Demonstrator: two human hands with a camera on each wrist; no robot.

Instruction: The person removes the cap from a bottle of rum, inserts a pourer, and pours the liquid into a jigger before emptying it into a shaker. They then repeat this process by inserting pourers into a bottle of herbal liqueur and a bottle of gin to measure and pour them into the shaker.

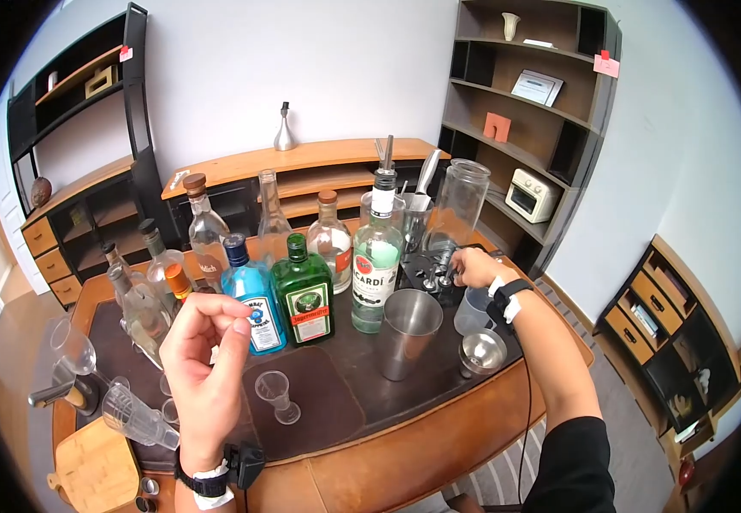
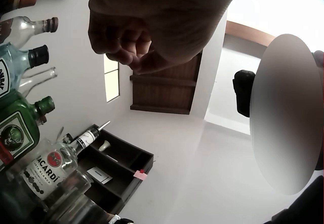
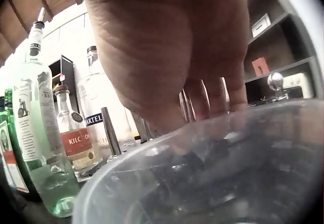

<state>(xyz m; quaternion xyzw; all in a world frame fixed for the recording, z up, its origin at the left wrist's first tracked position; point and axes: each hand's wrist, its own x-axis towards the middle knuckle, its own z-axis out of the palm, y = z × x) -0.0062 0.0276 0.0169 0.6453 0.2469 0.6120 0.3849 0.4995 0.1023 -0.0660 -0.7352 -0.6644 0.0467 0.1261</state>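
Note:
My left hand (image 1: pixel 208 363) is raised in front of the bottles, its fingers loosely curled with nothing held. Behind it stand a blue bottle (image 1: pixel 259 299) and a green bottle (image 1: pixel 304 299). The right hand (image 1: pixel 473 268) reaches down to a black stand (image 1: pixel 422 278) holding upright metal bar tools (image 3: pixel 112 135). Its fingertips are among the metal pieces and largely hidden; I cannot tell whether they pinch one. Beneath my right wrist is a clear plastic container (image 3: pixel 202 173). Left of that stand a metal shaker tin (image 1: pixel 411 333) and a Bacardi bottle (image 1: pixel 375 278) with a pour spout.
A small glass jigger (image 1: pixel 278 398) stands on the dark table mat (image 1: pixel 336 402). A metal strainer cup (image 1: pixel 482 352) is near the right edge. Several clear bottles, a tall mixing glass (image 1: pixel 458 201), a wine glass (image 1: pixel 73 346) and a wooden board (image 1: pixel 97 462) surround the work area.

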